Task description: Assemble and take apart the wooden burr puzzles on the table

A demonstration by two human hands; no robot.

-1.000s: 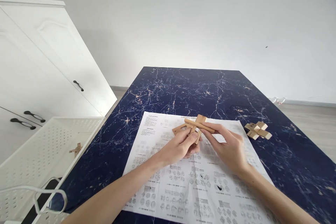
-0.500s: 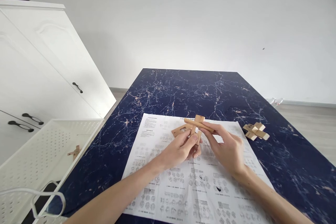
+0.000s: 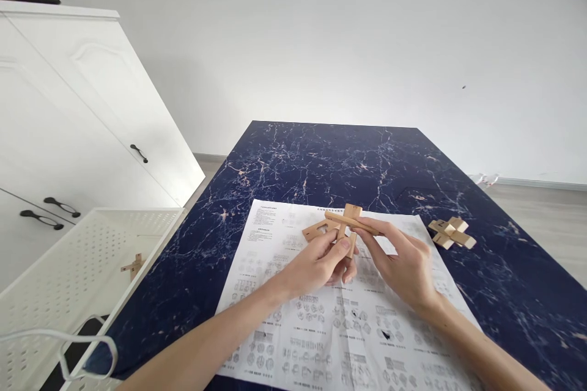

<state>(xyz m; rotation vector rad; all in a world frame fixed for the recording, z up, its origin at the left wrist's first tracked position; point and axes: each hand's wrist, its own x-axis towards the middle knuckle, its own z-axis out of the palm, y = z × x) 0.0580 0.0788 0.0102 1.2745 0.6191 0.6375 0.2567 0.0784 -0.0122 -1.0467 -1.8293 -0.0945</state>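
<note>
Over the printed sheet (image 3: pixel 279 317), my left hand (image 3: pixel 328 259) is closed around a flat wooden puzzle piece (image 3: pixel 353 212) that stands up from its fingers. Another wooden piece (image 3: pixel 314 230) with a cut-out sticks out to the left of the same hand. My right hand (image 3: pixel 403 253) pinches a thin wooden puzzle stick (image 3: pixel 342 219) between thumb and fingers. The stick lies across the upper part of the pieces in my left hand. My fingers hide how the parts join and whether the stick is seated in a slot.
An assembled wooden cross puzzle (image 3: pixel 452 233) marked 2 sits right of the sheet on the dark blue marbled table (image 3: pixel 321 159). At left, a white perforated basket (image 3: pixel 55 275) holds another wooden cross-shaped piece (image 3: pixel 134 266). A white cable (image 3: pixel 107 348) loops over its edge, near a white cabinet (image 3: pixel 92 98).
The whole view has shifted slightly. My hands keep their grips, and the stick's angle across the upright piece has changed little.
</note>
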